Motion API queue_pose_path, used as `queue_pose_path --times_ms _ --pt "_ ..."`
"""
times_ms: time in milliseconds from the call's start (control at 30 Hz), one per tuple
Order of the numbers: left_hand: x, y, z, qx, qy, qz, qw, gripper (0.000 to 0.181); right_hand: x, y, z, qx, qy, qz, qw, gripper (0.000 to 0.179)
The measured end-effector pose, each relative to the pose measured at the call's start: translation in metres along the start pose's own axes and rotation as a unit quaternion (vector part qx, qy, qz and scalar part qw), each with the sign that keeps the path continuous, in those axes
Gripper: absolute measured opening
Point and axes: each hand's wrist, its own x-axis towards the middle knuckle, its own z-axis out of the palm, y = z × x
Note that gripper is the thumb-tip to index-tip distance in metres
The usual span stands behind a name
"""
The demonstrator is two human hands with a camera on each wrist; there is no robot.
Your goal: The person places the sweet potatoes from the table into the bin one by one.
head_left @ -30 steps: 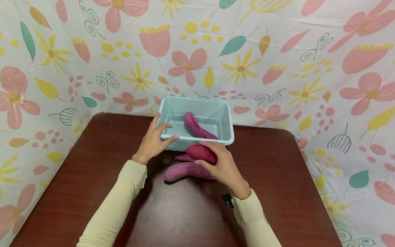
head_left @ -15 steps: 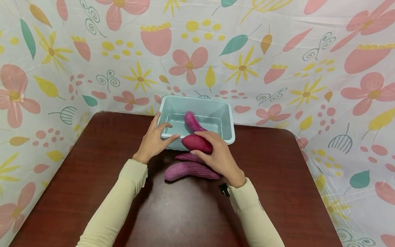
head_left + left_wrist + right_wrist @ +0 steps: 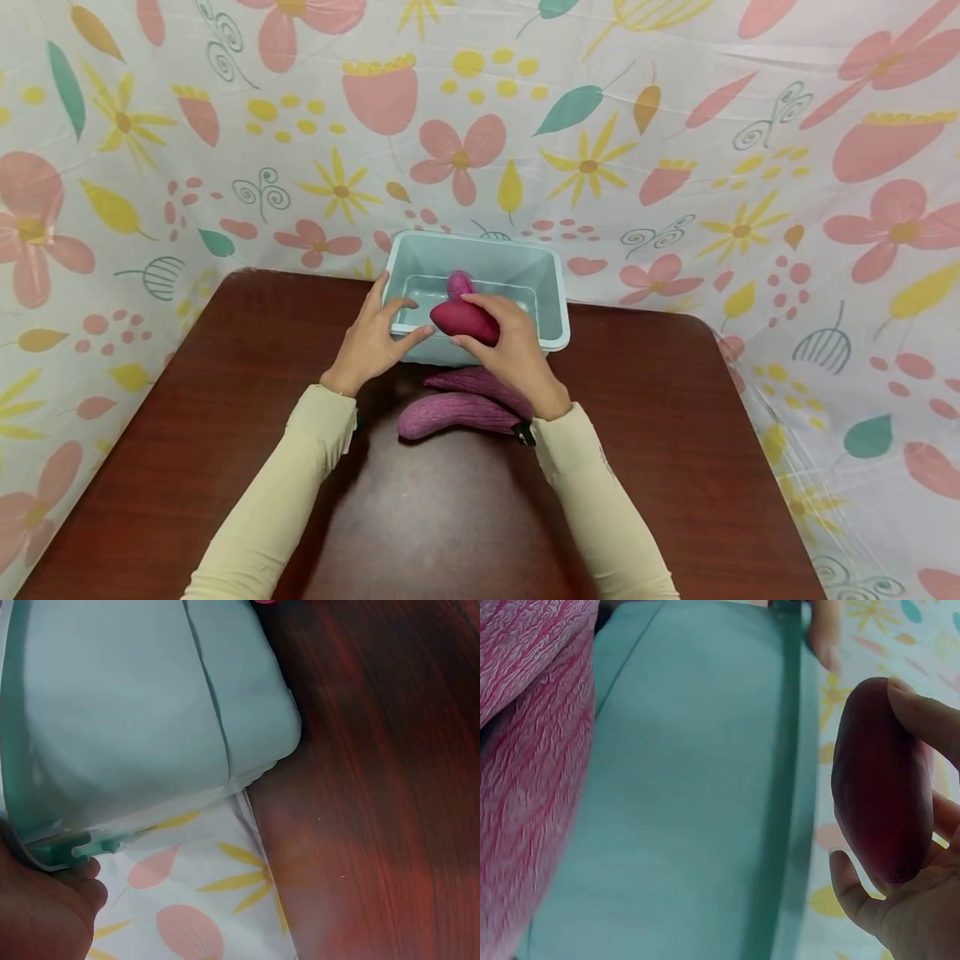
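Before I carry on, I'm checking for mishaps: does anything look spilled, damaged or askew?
Nothing stands out: the blue tub stands upright, two purple gourds lie in front of it, and the right hand holds a dark-red tuber, with no visible damage.

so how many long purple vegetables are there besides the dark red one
3: one partly-hidden vegetable in the bin, behind the right hand and its dark red vegetable; one nearer vegetable and one farther vegetable on the table before the bin. More could be hidden inside.
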Motion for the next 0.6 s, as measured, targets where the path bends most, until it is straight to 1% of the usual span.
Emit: queue_pose_path --times_ms 133,233,333,467,600 --pt "0.000 0.000 -0.002 -0.006 -0.005 0.000 1.0000 0.052 0.012 0.003 0.008 -0.009 -0.021 0.019 0.9996 0.057" --pt "0.001 0.001 -0.001 -0.004 -0.005 -0.002 1.0000 0.053 0.021 0.006 0.011 -0.020 -0.038 0.025 0.9988 0.058" --pt "0.001 0.000 -0.001 -0.001 -0.005 -0.003 1.0000 0.054 0.029 0.009 0.014 -0.027 -0.046 0.030 0.9981 0.058" --pt "0.001 0.001 -0.001 -0.002 -0.010 -0.003 0.9999 0.058 0.033 0.014 0.019 -0.028 -0.052 0.030 0.9978 0.057" --pt "0.000 0.003 -0.001 -0.005 -0.012 -0.007 0.9999 0.065 0.032 0.015 0.022 -0.017 -0.055 0.023 0.9981 0.056"
